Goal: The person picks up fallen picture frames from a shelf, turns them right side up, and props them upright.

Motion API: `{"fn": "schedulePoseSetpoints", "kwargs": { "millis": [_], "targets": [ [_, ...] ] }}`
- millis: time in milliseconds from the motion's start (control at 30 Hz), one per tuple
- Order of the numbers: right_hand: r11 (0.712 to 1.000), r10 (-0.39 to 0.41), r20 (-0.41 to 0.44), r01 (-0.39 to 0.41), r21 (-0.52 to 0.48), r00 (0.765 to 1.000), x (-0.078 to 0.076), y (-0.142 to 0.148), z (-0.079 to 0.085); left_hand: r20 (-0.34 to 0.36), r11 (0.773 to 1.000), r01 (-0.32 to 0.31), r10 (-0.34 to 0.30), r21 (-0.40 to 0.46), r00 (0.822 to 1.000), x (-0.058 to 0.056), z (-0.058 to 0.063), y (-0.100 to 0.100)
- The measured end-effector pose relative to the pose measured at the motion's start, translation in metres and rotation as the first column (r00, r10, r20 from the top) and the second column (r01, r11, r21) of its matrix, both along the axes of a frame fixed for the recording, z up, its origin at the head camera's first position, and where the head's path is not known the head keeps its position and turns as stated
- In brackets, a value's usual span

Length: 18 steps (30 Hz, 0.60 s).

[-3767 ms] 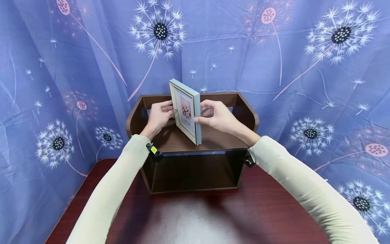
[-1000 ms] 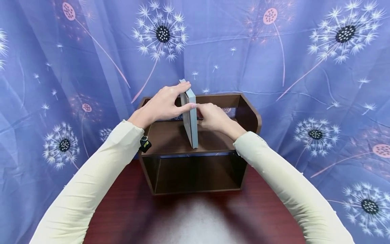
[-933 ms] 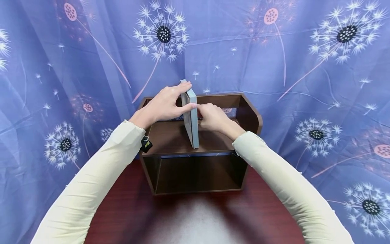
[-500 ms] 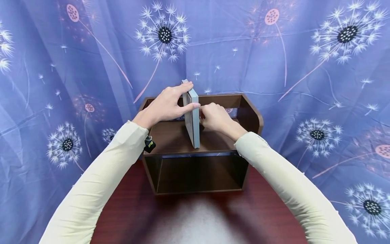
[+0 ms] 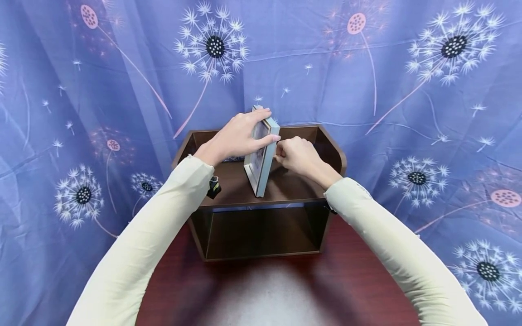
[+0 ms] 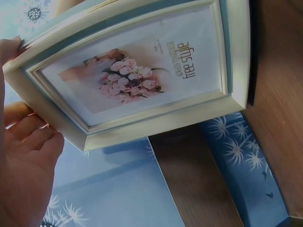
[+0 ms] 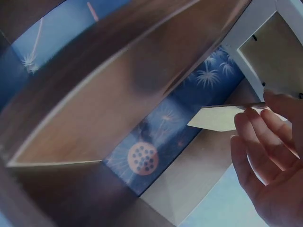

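A cream and pale blue picture frame [image 5: 266, 170] stands on the upper board of a brown shelf, its top leaning right in the head view. My left hand [image 5: 238, 135] grips its upper corner, thumb on the near edge and fingers over the top. Pink flowers and lettering show on the print [image 6: 128, 80] in the left wrist view. Behind the frame, my right hand [image 5: 302, 156] pinches a flat, pale stand leg [image 7: 218, 119] between thumb and fingers. The frame's back panel [image 7: 274, 52] shows beside that hand in the right wrist view.
The brown two-tier shelf [image 5: 228, 188] has raised sides and a back rail around the upper board, with a lower compartment [image 5: 261, 233] beneath. It stands on a dark red table [image 5: 355, 267], before a blue dandelion curtain [image 5: 285, 59].
Since the oldest frame, my left hand has gone from the side to the top corner, and my right hand from the edge to behind. Lately the frame's top has shifted right, its front showing more.
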State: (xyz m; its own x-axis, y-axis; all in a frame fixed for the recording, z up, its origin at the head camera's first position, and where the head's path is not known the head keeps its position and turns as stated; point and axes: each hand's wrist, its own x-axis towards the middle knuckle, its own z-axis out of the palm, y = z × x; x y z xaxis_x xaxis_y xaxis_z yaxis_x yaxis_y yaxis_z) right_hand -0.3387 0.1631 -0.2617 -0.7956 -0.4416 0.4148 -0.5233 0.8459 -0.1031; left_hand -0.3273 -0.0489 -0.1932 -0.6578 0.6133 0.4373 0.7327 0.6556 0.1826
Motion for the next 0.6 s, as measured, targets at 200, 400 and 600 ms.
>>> {"fn": "schedulePoseSetpoints", "kwargs": {
  "millis": [200,400,600],
  "targets": [
    [0.999,-0.046,-0.04,0.046,0.014,0.998,0.0,0.007,-0.005,0.044,1.0,0.012,-0.011,-0.022,0.999,-0.008,-0.002,0.016],
    [0.996,-0.09,-0.041,0.09,0.012,0.995,0.0,0.014,-0.013,0.07,0.999,0.046,-0.045,-0.019,0.997,-0.012,-0.008,0.033],
    [0.995,-0.1,-0.069,0.1,-0.008,0.993,0.001,0.021,-0.015,0.069,0.999,0.053,-0.052,-0.011,0.996,-0.015,-0.009,0.043]
  ]
}}
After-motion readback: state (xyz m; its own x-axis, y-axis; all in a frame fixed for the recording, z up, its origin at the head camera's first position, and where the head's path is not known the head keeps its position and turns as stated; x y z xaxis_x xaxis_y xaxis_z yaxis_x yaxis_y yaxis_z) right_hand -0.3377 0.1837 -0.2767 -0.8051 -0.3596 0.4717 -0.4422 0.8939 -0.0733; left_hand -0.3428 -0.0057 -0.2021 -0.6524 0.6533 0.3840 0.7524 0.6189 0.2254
